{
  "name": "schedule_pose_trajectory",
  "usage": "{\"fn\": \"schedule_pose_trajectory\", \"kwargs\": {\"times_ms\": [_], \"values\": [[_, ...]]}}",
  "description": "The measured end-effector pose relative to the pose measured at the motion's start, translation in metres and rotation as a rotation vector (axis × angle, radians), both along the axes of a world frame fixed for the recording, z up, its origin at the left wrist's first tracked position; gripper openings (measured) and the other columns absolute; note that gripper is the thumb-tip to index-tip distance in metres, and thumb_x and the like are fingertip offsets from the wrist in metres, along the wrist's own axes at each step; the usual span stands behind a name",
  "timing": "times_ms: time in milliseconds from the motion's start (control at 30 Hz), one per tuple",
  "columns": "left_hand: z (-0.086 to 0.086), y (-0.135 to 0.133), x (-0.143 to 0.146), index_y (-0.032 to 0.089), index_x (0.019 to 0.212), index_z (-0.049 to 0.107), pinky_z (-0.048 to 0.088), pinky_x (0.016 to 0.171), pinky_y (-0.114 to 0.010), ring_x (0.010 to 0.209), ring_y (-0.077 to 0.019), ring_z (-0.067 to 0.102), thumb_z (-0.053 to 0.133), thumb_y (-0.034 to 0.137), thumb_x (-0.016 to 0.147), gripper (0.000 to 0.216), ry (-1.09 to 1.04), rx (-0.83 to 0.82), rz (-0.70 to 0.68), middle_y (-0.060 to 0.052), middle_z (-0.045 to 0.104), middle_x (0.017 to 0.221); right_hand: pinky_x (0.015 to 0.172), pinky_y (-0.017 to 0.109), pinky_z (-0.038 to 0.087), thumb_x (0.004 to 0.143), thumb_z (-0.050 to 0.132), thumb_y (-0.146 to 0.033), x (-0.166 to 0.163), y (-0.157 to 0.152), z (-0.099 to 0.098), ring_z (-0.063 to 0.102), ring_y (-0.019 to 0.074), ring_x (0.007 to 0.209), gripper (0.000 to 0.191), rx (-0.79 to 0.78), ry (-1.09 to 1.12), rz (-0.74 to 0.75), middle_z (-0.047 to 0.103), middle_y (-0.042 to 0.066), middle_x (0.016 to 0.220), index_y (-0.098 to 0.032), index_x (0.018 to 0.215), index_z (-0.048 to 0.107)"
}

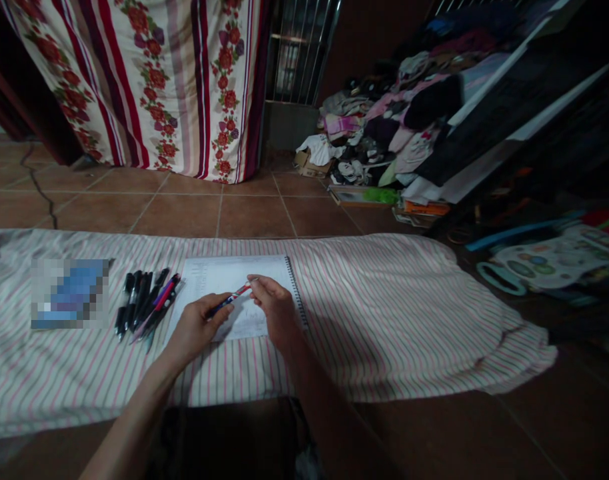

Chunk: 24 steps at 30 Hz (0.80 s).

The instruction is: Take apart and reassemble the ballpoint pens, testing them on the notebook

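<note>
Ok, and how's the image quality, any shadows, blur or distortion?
Head view: dim overall, murkiest toward the right edge; head view: soft shadow on the striped cloth right of the notebook; head view: blocky pixelation covers the item left of the pens.

Floral curtain beside barred window. Clothes heaped; box at heap's near edge. Cord on tiled floor.

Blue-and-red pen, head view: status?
Left hand holds blue-and-red pen; right hand pinches red end. White spiral notebook beneath. Black and purple pens left, not blocking.
</note>
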<state>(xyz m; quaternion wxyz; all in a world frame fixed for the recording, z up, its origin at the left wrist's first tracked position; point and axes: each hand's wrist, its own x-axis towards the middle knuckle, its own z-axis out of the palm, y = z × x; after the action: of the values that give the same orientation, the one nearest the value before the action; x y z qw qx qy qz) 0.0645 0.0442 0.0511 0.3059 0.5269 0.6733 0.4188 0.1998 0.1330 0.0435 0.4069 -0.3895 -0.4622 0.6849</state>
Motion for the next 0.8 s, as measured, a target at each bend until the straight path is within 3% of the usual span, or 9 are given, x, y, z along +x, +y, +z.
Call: {"fn": "schedule_pose_trajectory", "kwargs": {"times_ms": [133,333,533,800], "values": [[-0.005,0.003,0.006,0.015,0.116,0.061,0.047,0.070,-0.029,0.077,-0.0181,0.062,0.040,0.035,0.090,0.039,0.485,0.083,0.019,-0.007,0.066,0.086,0.063,0.025,0.039,0.067,0.066,-0.037,-0.003,-0.002,0.000,0.050,0.0106,0.063,0.029,-0.016,0.006,-0.011,0.062,-0.001,0.068,-0.020,0.089,0.071],[-0.003,0.005,0.019,0.020,0.126,0.054,0.043,0.057,-0.025,0.072,-0.0171,0.064,0.035,0.033,0.094,0.039,0.801,0.006,0.115,-0.005,0.066,0.092,0.064,0.025,0.040,0.067,0.067,-0.037,-0.008,-0.003,-0.005,0.053,0.0109,0.064,0.028,-0.026,0.023,0.008,0.064,-0.001,0.069,-0.020,0.089,0.071],[0.001,0.006,0.025,0.020,0.123,0.054,0.040,0.055,-0.025,0.075,-0.0184,0.064,0.032,0.030,0.095,0.037,0.921,-0.035,0.137,-0.004,0.066,0.090,0.064,0.024,0.040,0.065,0.069,-0.041,-0.008,-0.006,-0.002,0.057,0.0115,0.071,0.031,-0.116,0.054,0.007,0.066,0.002,0.080,-0.019,0.088,0.070],[0.005,0.004,0.032,0.020,0.121,0.053,0.039,0.055,-0.025,0.075,-0.0177,0.063,0.029,0.029,0.095,0.037,0.934,-0.071,0.136,-0.006,0.066,0.090,0.066,0.025,0.041,0.068,0.067,-0.045,-0.008,-0.007,-0.003,0.056,0.0131,0.072,0.031,-0.053,0.011,-0.002,0.065,0.002,0.077,-0.019,0.082,0.069]]}}
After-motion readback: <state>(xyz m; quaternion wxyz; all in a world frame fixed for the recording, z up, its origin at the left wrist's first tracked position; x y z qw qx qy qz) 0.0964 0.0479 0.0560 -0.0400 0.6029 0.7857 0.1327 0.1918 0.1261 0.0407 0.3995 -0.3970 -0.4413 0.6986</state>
